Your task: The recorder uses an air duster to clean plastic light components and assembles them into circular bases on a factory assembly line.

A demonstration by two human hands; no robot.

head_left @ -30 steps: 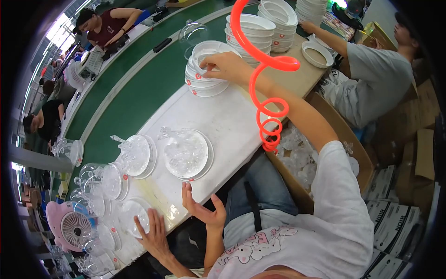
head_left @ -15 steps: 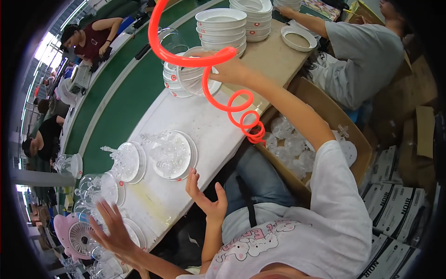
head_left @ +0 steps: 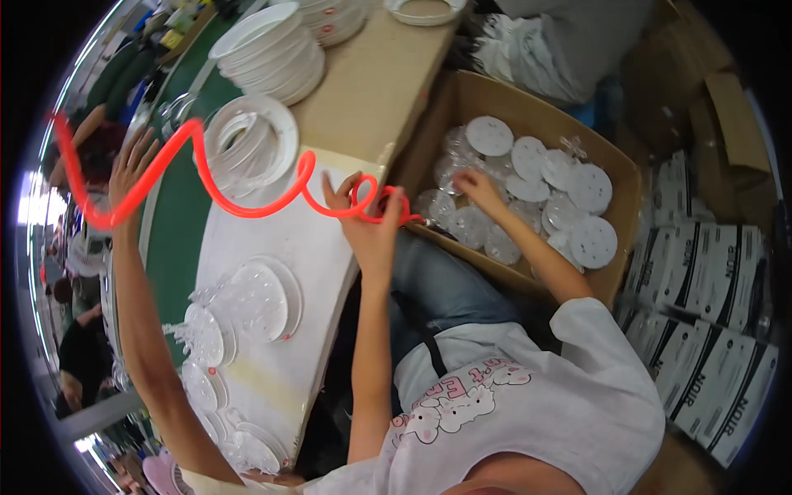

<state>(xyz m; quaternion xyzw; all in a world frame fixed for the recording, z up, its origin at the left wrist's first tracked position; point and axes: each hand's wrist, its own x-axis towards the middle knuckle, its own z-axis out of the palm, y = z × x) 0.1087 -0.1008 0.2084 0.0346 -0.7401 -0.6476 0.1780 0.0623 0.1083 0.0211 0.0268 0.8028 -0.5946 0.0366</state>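
In the upper right of the frame, the right hand reaches into a cardboard box over clear plastic pieces and white discs, its fingers curled; whether they grip one I cannot tell. Near the centre, the left hand is raised with fingers and thumb spread wide, a red coiled hose crossing in front. At upper left, a co-worker's hand extends, fingers apart.
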